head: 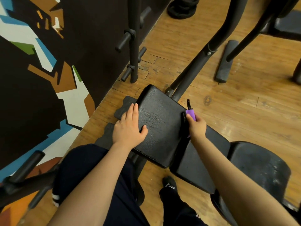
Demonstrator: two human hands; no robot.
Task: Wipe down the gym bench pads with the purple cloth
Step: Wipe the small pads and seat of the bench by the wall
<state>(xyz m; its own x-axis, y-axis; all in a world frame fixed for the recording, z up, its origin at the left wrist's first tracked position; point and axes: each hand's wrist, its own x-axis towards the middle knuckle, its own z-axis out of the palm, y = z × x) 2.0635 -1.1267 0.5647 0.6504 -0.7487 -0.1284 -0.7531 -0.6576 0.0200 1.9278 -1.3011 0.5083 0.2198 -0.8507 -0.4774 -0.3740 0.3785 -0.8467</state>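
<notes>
The left hand (129, 126) lay flat, fingers relaxed, on the near-left edge of the black bench pad (160, 126). At the pad's right edge, the right hand (197, 126) gripped the bunched purple cloth (191, 114) against its side. Beyond the pad stood a weight rack post (134, 46).

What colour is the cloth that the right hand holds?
Purple; the cloth shows in the right hand in the head view.
</notes>
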